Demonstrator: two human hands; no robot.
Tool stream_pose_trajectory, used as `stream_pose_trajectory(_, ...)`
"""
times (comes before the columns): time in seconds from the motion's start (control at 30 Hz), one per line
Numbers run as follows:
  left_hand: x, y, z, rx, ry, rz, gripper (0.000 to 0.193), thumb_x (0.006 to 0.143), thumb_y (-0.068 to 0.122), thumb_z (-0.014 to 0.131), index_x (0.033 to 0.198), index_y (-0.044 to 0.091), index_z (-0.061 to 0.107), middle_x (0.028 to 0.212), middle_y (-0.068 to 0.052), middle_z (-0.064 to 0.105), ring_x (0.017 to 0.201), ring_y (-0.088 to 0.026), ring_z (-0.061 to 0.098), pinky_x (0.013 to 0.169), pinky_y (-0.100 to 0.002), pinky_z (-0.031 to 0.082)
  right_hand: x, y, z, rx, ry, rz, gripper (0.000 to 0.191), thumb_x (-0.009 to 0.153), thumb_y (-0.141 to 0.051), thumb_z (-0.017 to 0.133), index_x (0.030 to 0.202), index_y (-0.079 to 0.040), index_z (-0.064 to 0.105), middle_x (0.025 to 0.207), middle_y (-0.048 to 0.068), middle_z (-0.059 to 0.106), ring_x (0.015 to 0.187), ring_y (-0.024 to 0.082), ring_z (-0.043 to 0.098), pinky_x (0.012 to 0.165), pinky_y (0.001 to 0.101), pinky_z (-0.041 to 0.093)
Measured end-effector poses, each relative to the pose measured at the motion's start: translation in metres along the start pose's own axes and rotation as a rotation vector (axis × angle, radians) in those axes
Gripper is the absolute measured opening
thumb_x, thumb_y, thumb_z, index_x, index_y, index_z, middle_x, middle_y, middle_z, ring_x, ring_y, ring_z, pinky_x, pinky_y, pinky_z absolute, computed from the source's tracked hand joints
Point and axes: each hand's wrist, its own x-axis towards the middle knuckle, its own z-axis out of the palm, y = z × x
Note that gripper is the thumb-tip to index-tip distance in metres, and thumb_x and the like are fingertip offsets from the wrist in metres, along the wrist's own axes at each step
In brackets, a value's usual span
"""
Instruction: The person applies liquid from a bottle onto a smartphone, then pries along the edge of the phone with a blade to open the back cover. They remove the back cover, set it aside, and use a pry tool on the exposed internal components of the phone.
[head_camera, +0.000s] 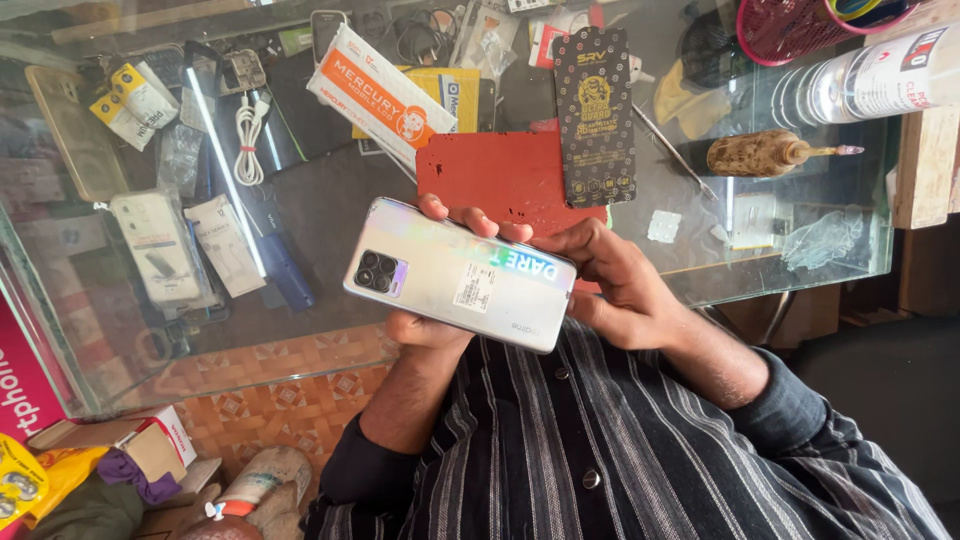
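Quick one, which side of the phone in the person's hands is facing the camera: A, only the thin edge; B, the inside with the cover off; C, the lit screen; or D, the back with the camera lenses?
D: the phone, held between the left hand and the right hand, shows its shiny silver back with a dark block of camera lenses near one end.

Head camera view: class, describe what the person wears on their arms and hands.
Both arms wear a dark shirt with thin pale stripes, buttoned down the front. The left sleeve and the right sleeve are pushed up the forearms. The left hand and right hand are bare: no gloves, rings or watch visible.
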Motion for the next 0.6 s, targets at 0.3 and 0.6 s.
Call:
stream_pose_trajectory(0.3,-0.003,0.002,0.0,-0.093,0.172,-0.112,0.053,0.099,0.042,0.061,0.137,0.006,0.05,0.127,-0.02,0.064,0.126,-0.046,0.061,0.113,-0.061,0.048,-0.005,0.021,-0.003,0.11,0.18,0.054,0.02,0.099,0.004,0.052,0.115,0.011,0.063,0.11,0.017,0.074,0.101,0.014,0.07,0.089,0.0273,0.057)
stream_pose_trajectory(0.6,0.001,0.008,-0.007,-0.071,0.067,-0.162,0.067,0.095,0.048,0.065,0.143,0.004,0.05,0.131,-0.02,0.062,0.129,-0.043,0.059,0.112,-0.058,0.048,-0.006,0.04,0.003,0.34,0.247,0.022,0.014,0.101,0.006,0.051,0.106,0.01,0.063,0.103,0.015,0.074,0.092,0.012,0.07,0.078,0.0263,0.057)
